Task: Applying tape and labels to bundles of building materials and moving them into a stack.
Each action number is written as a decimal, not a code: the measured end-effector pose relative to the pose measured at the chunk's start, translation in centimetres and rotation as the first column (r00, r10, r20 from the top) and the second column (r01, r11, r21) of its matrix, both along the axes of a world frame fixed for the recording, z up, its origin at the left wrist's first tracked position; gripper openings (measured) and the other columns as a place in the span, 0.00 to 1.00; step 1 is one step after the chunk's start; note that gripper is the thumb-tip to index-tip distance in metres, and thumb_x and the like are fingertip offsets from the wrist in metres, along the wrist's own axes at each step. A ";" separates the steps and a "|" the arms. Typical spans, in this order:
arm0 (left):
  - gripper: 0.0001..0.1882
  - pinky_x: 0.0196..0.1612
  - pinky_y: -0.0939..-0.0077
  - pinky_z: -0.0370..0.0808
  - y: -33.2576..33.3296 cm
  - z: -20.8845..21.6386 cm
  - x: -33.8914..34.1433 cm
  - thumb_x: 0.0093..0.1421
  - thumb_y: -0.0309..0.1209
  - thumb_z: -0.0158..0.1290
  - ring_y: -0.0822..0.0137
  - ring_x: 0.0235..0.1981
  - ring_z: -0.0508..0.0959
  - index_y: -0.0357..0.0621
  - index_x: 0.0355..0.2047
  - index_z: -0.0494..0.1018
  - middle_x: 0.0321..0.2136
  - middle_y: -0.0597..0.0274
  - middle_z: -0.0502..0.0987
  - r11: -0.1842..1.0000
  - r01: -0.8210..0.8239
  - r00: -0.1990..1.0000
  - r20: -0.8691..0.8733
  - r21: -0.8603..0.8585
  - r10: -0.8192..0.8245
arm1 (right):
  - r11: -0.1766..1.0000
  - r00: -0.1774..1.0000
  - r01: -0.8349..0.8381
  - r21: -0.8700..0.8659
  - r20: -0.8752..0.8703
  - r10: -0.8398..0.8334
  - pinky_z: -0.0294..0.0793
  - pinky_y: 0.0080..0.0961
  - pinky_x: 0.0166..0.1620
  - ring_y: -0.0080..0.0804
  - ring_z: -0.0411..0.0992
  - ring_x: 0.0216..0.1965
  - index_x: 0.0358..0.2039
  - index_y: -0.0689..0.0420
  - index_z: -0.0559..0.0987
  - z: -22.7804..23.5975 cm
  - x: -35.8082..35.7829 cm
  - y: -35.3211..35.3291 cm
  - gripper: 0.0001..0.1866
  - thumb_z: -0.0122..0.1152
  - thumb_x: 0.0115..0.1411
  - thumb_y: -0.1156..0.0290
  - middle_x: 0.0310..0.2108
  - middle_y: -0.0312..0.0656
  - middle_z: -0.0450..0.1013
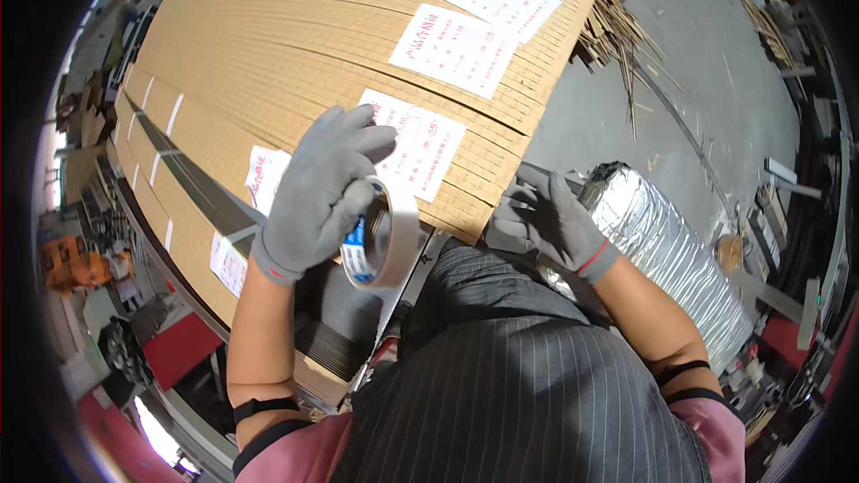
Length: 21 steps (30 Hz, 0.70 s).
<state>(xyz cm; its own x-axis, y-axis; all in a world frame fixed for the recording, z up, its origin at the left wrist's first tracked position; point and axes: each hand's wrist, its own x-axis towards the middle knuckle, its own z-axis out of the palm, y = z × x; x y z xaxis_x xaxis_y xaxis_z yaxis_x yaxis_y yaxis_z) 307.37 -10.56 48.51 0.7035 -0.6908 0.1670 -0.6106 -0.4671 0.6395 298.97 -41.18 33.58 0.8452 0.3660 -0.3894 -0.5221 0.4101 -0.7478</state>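
Observation:
My left hand, in a grey glove, rests on a stack of brown cardboard with its fingers over a white printed label. A roll of tape with a blue-and-white inner core hangs upright from this hand, held by the thumb side. My right hand, also gloved, is just beyond the stack's near right corner. Its fingers stretch toward that corner, with the thumb apart; the fingertips are in shadow, and I see nothing held.
A large roll wrapped in silver foil lies right of my right hand. Thin wooden strips are piled on the grey floor. More labels lie across the stack. Red panels and orange equipment stand at left.

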 end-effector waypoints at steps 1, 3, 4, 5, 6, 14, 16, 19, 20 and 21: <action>0.15 0.59 0.51 0.57 -0.5 0.0 -0.3 0.66 0.40 0.41 0.43 0.52 0.67 0.41 0.31 0.68 0.48 0.48 0.72 1.000 0.006 1.000 0.004 -0.011 -0.006 | 0.911 0.973 0.004 0.413 -0.211 0.091 0.70 0.35 0.57 0.40 0.70 0.53 0.65 0.62 0.54 4.3 1.7 1.8 0.38 0.37 0.67 0.44 0.57 0.53 0.65; 0.11 0.56 0.51 0.59 -1.6 -0.6 0.1 0.63 0.36 0.45 0.42 0.50 0.67 0.40 0.30 0.67 0.47 0.47 0.72 0.998 0.063 0.997 0.044 -0.009 -0.062 | 0.894 0.963 0.068 0.443 -0.265 0.058 0.70 0.36 0.57 0.41 0.71 0.53 0.64 0.62 0.55 4.1 2.2 3.6 0.39 0.36 0.66 0.41 0.57 0.53 0.65; 0.07 0.52 0.50 0.61 -1.8 -1.1 0.2 0.59 0.31 0.48 0.41 0.48 0.67 0.40 0.30 0.66 0.47 0.46 0.72 0.995 0.098 0.991 0.089 -0.008 -0.097 | 0.876 0.948 0.111 0.470 -0.314 0.048 0.70 0.38 0.58 0.42 0.71 0.54 0.64 0.61 0.56 3.8 2.3 4.1 0.40 0.34 0.65 0.39 0.57 0.54 0.66; 0.08 0.52 0.50 0.60 -1.3 -1.4 0.0 0.60 0.32 0.47 0.41 0.47 0.67 0.40 0.29 0.67 0.48 0.45 0.71 0.996 0.086 0.996 0.023 0.033 -0.087 | 0.857 0.946 0.117 0.501 -0.318 0.057 0.69 0.38 0.58 0.43 0.70 0.55 0.63 0.60 0.58 3.6 2.1 4.5 0.41 0.29 0.65 0.37 0.56 0.53 0.67; 0.08 0.52 0.50 0.60 -0.9 -1.5 0.1 0.60 0.32 0.47 0.41 0.47 0.67 0.40 0.29 0.67 0.48 0.45 0.71 0.994 0.108 0.994 0.015 0.035 -0.109 | 0.853 0.945 0.140 0.502 -0.325 0.037 0.69 0.38 0.58 0.43 0.70 0.55 0.63 0.60 0.58 3.5 2.1 4.6 0.41 0.29 0.65 0.37 0.56 0.53 0.67; 0.07 0.50 0.51 0.61 -2.4 -2.0 0.5 0.61 0.31 0.47 0.40 0.47 0.65 0.39 0.30 0.66 0.50 0.42 0.69 0.986 0.167 0.984 -0.054 -0.025 -0.168 | 0.868 0.937 0.223 0.445 -0.342 -0.065 0.61 0.40 0.64 0.39 0.61 0.62 0.66 0.57 0.51 3.2 2.1 5.8 0.40 0.23 0.66 0.38 0.63 0.46 0.58; 0.08 0.51 0.50 0.60 -2.2 -2.2 0.3 0.61 0.31 0.47 0.38 0.49 0.64 0.38 0.31 0.66 0.51 0.42 0.69 0.984 0.156 0.987 0.019 0.086 -0.159 | 0.785 0.948 0.183 0.592 -0.317 0.018 0.56 0.46 0.65 0.41 0.56 0.65 0.68 0.51 0.50 4.5 2.1 6.5 0.43 0.26 0.62 0.33 0.66 0.43 0.55; 0.06 0.56 0.47 0.58 -2.6 -1.4 0.1 0.60 0.29 0.47 0.36 0.54 0.63 0.38 0.31 0.66 0.53 0.41 0.68 0.985 0.154 0.986 -0.072 0.078 -0.149 | 0.727 0.959 0.139 0.672 -0.273 0.070 0.52 0.50 0.65 0.41 0.52 0.67 0.68 0.46 0.50 4.9 1.7 6.4 0.46 0.28 0.58 0.27 0.68 0.40 0.51; 0.05 0.58 0.46 0.56 -2.7 -1.2 -0.1 0.59 0.27 0.48 0.36 0.56 0.62 0.38 0.31 0.66 0.54 0.41 0.67 0.986 0.141 0.986 -0.107 0.091 -0.131 | 0.665 0.966 0.122 0.737 -0.241 0.090 0.51 0.50 0.66 0.41 0.52 0.67 0.68 0.46 0.50 5.2 1.6 6.0 0.47 0.28 0.57 0.27 0.68 0.40 0.50; 0.03 0.62 0.46 0.52 -2.5 -1.3 -0.4 0.59 0.26 0.47 0.36 0.59 0.60 0.39 0.32 0.66 0.56 0.42 0.66 0.986 0.122 0.992 -0.054 0.114 -0.116 | 0.664 0.966 0.112 0.739 -0.238 0.102 0.51 0.50 0.66 0.41 0.52 0.67 0.68 0.46 0.50 5.5 1.2 5.6 0.47 0.28 0.57 0.27 0.68 0.40 0.50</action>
